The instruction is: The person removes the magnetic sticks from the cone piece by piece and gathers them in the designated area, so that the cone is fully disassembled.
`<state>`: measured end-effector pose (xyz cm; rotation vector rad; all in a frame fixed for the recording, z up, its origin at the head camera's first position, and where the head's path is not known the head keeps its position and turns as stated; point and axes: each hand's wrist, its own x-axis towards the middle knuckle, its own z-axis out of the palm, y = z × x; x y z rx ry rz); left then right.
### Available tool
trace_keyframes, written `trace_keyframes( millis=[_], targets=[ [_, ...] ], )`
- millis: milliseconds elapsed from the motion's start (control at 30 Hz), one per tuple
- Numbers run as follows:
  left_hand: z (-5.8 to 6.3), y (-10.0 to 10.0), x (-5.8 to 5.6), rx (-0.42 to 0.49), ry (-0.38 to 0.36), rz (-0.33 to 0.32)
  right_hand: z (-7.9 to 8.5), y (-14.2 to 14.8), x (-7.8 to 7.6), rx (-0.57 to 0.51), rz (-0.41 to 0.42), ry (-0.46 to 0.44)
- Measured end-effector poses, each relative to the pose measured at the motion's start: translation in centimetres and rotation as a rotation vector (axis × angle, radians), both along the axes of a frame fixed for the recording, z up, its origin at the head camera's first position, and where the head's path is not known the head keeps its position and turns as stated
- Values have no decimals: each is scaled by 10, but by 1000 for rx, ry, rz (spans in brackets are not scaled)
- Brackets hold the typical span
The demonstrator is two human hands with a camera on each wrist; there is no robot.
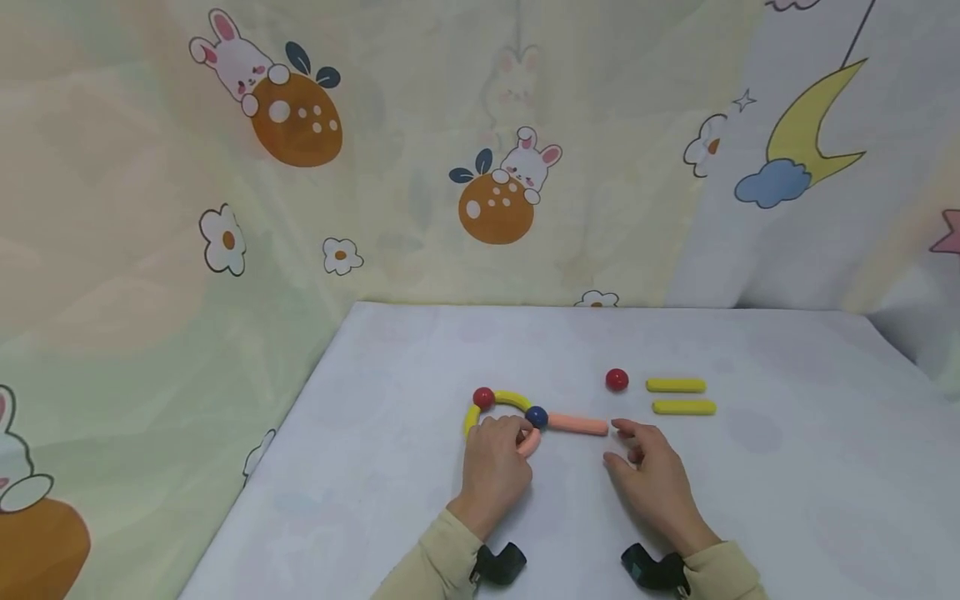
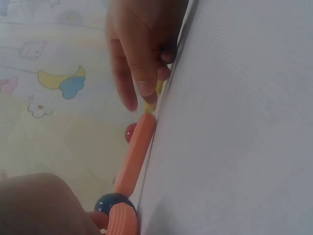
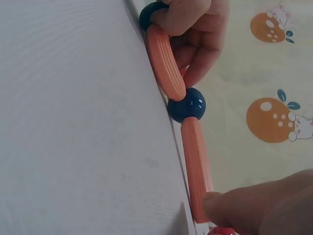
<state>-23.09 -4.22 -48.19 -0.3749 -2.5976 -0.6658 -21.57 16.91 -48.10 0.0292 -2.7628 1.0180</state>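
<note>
Gripped at lower center of the frame by the left hand (image 1: pixel 495 462) (thumb on a second blue ball (image 3: pixel 146 18), seen at the top of the right wrist view): a curved pink stick (image 1: pixel 529 444), part of a half-hidden loop with two curved yellow sticks (image 1: pixel 513 399), a red ball (image 1: pixel 483 397) and a blue ball (image 1: pixel 536 417). Touching the blue ball and reaching rightward, a straight pink stick (image 1: pixel 577 424). Just beside its free end, the right hand (image 1: pixel 654 475), fingers parted, grasping nothing. Right of center, a loose red ball (image 1: pixel 617 380) and two straight yellow sticks (image 1: pixel 676 385). Beneath everything, a white table (image 1: pixel 390 358); at upper right, a printed yellow moon (image 1: pixel 802 117).
</note>
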Motion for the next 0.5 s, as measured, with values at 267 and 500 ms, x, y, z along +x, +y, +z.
trace_keyframes(
  millis=[267,500],
  targets=[
    [0,-2,-3,36,119,-50,2,-2,0,17,69,6],
    [1,0,-2,52,50,-96,-2,-4,3,3,114,9]
  ],
)
